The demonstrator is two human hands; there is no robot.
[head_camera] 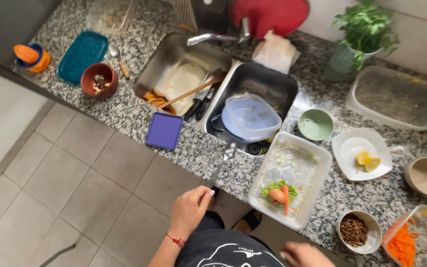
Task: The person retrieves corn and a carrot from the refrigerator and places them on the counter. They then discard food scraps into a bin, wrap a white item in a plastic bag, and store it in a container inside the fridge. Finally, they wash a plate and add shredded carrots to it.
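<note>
Left hand on pan handle at counter edge.
Left hand (190, 207) fingers wrapped around pan (222, 165) handle; right hand (305, 255), at 5 o'clock, fingers unclear.

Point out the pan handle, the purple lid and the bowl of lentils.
pan handle (222, 164), head view, middle of the metal handle
purple lid (164, 130), head view, centre of its top
bowl of lentils (354, 230), head view, on the lentils

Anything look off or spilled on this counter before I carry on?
Yes. The pan sits tilted in the sink, its long handle jutting past the counter edge to the left hand. Vegetable scraps litter the white tray.
</note>
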